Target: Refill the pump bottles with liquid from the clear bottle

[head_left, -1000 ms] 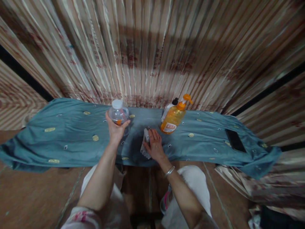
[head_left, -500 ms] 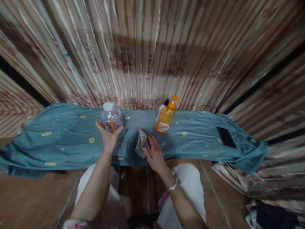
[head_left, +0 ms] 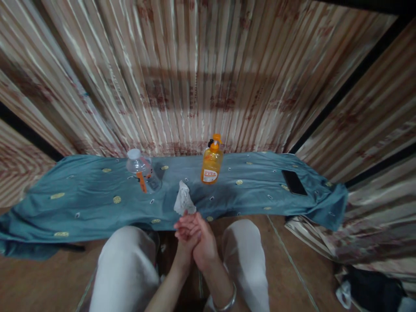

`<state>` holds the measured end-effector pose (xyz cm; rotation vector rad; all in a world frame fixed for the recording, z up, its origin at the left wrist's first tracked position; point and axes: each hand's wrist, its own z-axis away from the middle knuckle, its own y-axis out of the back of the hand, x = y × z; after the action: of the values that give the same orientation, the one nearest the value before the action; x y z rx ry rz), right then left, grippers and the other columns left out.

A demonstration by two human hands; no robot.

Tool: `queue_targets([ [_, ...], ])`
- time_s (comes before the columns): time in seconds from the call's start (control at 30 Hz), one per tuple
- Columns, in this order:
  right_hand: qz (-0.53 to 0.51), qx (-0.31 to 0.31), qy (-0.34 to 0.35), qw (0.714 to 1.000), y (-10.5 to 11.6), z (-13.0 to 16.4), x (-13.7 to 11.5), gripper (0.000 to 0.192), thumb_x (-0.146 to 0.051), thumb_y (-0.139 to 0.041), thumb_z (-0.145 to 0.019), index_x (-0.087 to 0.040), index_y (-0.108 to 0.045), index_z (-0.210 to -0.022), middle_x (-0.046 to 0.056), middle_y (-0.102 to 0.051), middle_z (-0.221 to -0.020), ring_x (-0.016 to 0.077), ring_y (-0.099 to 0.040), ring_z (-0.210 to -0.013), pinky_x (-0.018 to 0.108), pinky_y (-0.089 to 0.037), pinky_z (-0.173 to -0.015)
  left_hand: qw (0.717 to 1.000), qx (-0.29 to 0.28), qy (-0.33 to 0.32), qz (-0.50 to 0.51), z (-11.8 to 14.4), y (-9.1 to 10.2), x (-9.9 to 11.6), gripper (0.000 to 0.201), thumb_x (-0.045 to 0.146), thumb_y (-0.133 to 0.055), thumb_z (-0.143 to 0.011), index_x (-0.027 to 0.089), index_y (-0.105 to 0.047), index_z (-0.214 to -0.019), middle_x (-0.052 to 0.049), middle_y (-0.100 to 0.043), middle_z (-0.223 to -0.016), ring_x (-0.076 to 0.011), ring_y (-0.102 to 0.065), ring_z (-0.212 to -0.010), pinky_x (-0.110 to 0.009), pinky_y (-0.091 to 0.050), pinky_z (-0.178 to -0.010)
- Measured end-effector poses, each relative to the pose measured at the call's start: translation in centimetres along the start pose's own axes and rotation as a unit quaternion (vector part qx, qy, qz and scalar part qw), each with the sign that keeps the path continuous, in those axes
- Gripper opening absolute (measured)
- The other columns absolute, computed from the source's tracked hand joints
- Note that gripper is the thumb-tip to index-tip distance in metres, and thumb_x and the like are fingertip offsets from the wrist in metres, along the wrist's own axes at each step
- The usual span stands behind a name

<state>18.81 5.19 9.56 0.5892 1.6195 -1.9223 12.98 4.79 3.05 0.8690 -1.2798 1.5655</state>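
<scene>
My left hand (head_left: 186, 248) and my right hand (head_left: 206, 248) meet palm against palm just in front of the table's near edge. Their fingers overlap, loosely stretched out, and part of the left hand is covered by the right. I see no object between them. A crumpled pale cloth or tissue (head_left: 184, 199) lies right beyond the fingertips. Farther back stands an orange pump bottle (head_left: 212, 167), with a black-topped bottle (head_left: 210, 142) mostly hidden behind it. To the left is a clear plastic bottle (head_left: 143, 175) with a white cap and orange label.
A blue-green patterned cloth (head_left: 94, 208) covers the long, narrow table. A black phone (head_left: 294, 182) lies toward its right end. Striped curtains (head_left: 182, 86) hang close behind and at the sides. My knees (head_left: 243, 251) are below the near edge. A dark bag or cloth (head_left: 373, 288) rests on the floor at right.
My left hand has left the clear bottle and my right hand has left the cloth. Both have drawn back toward me and joined. The view has shifted slightly.
</scene>
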Motion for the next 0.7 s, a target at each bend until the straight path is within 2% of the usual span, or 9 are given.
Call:
queue_targets([
  [0.1, -0.015, 0.052, 0.027, 0.998, 1.2, 0.2, 0.0, 0.042, -0.061, -0.073, -0.073, -0.019, -0.076, -0.078, 0.005, -0.076, -0.076, 0.0137, -0.064, -0.062, 0.028, -0.053, -0.066, 1.0, -0.009, 0.022, 0.012, -0.4, -0.7, 0.0, 0.112, 0.043, -0.088, -0.059, 0.022, -0.032, -0.154, -0.014, -0.064, -0.134, -0.0312, -0.065, -0.121, -0.045, -0.048, -0.108],
  [0.2, -0.021, 0.078, 0.048, 0.996, 2.3, 0.6, 0.1, 0.042, -0.057, -0.081, -0.066, -0.022, -0.077, -0.088, 0.005, -0.078, -0.091, 0.0176, -0.07, -0.083, 0.033, -0.054, -0.084, 1.0, 0.014, 0.016, -0.021, -1.3, -1.1, -0.1, 0.108, 0.047, -0.087, -0.059, 0.025, -0.035, -0.152, -0.014, -0.06, -0.14, -0.0308, -0.062, -0.126, -0.043, -0.046, -0.11],
  [0.3, -0.016, 0.091, 0.042, 0.995, 3.7, 1.8, 0.5, 0.051, -0.056, -0.082, -0.065, -0.024, -0.075, -0.104, 0.008, -0.076, -0.112, 0.0223, -0.07, -0.103, 0.04, -0.052, -0.097, 1.0, 0.015, 0.002, -0.019, -2.2, -1.1, -0.8, 0.105, 0.051, -0.086, -0.06, 0.029, -0.035, -0.149, -0.014, -0.052, -0.149, -0.031, -0.058, -0.132, -0.041, -0.049, -0.108],
  [0.4, 0.133, 0.092, 0.06, 0.985, 6.0, 3.2, -0.7, 0.061, -0.058, -0.074, -0.075, -0.023, -0.068, -0.125, 0.013, -0.068, -0.131, 0.0252, -0.066, -0.119, 0.044, -0.051, -0.102, 0.999, 0.026, -0.012, -0.036, -3.1, -0.7, -1.1, 0.097, 0.058, -0.084, -0.062, 0.028, -0.041, -0.144, -0.016, -0.052, -0.148, -0.0313, -0.058, -0.132, -0.042, -0.049, -0.108],
  [0.43, 0.234, 0.108, 0.098, 0.961, 7.2, 3.3, -1.8, 0.061, -0.062, -0.068, -0.079, -0.022, -0.066, -0.127, 0.014, -0.069, -0.131, 0.026, -0.067, -0.117, 0.044, -0.053, -0.1, 0.998, 0.029, -0.025, -0.052, -3.3, -0.4, -1.0, 0.093, 0.06, -0.083, -0.063, 0.026, -0.045, -0.141, -0.016, -0.055, -0.146, -0.0309, -0.059, -0.131, -0.043, -0.047, -0.109],
  [0.47, 0.351, 0.119, 0.135, 0.919, 8.5, 3.2, -3.4, 0.063, -0.064, -0.061, -0.083, -0.023, -0.064, -0.13, 0.014, -0.068, -0.131, 0.026, -0.069, -0.114, 0.044, -0.055, -0.097, 0.997, 0.025, -0.037, -0.069, -3.5, 0.0, -0.8, 0.088, 0.062, -0.081, -0.066, 0.025, -0.048, -0.138, -0.015, -0.058, -0.142, -0.0302, -0.06, -0.13, -0.043, -0.045, -0.111],
  [0.53, 0.41, 0.166, 0.173, 0.88, 11.7, 2.2, -7.7, 0.066, -0.066, -0.057, -0.084, -0.023, -0.058, -0.135, 0.014, -0.064, -0.138, 0.0264, -0.067, -0.118, 0.045, -0.053, -0.101, 0.994, 0.026, -0.044, -0.098, -3.7, 1.0, -0.4, 0.081, 0.065, -0.079, -0.067, 0.023, -0.055, -0.131, -0.014, -0.064, -0.134, -0.0292, -0.062, -0.127, -0.044, -0.042, -0.115],
  [0.6, 0.46, 0.227, 0.196, 0.835, 15.5, 0.2, -13.1, 0.071, -0.067, -0.051, -0.087, -0.021, -0.051, -0.141, 0.016, -0.06, -0.142, 0.0274, -0.062, -0.124, 0.047, -0.05, -0.104, 0.992, 0.027, -0.019, -0.119, -3.6, 2.1, 0.0, 0.081, 0.07, -0.081, -0.06, 0.022, -0.061, -0.123, -0.013, -0.07, -0.126, -0.0308, -0.064, -0.124, -0.046, -0.042, -0.116],
  [0.7, 0.55, 0.329, 0.195, 0.743, 21.2, -3.2, -21.0, 0.074, -0.061, -0.054, -0.089, -0.014, -0.045, -0.145, 0.021, -0.05, -0.149, 0.0318, -0.052, -0.134, 0.054, -0.039, -0.113, 0.987, 0.034, 0.039, -0.154, -2.7, 3.8, -0.1, 0.078, 0.072, -0.083, -0.054, 0.022, -0.067, -0.113, -0.011, -0.075, -0.118, -0.0323, -0.067, -0.12, -0.046, -0.043, -0.115],
])
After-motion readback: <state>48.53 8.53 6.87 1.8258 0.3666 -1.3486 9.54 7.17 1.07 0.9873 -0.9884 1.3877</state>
